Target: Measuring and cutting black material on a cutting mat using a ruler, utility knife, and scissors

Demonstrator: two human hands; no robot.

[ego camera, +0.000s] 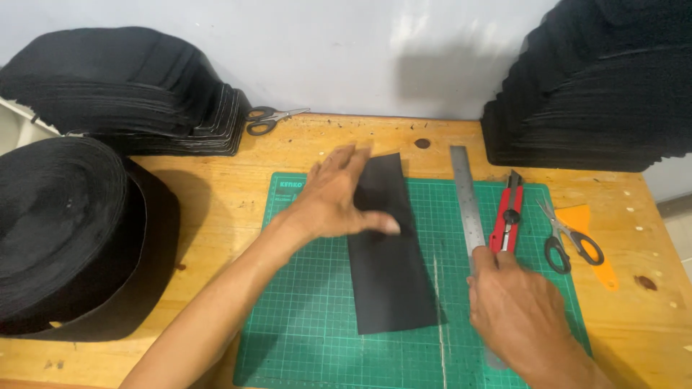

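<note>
1. Centrally, a black strip (389, 252) is laid lengthwise on the green cutting mat (303, 317), its long axis running away from the person
2. Its upper part is covered by the left hand (335, 194), fingers spread flat
3. A steel ruler (467, 198), just right of the strip, is pressed down by the right hand (515, 306), fingers curled together, beside a red utility knife (508, 220)

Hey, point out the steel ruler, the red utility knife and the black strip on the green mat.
Steel ruler (466, 198): head view, middle of the blade.
Red utility knife (509, 216): head view, red body.
Black strip (393, 274): head view, lower middle of the strip.
</note>
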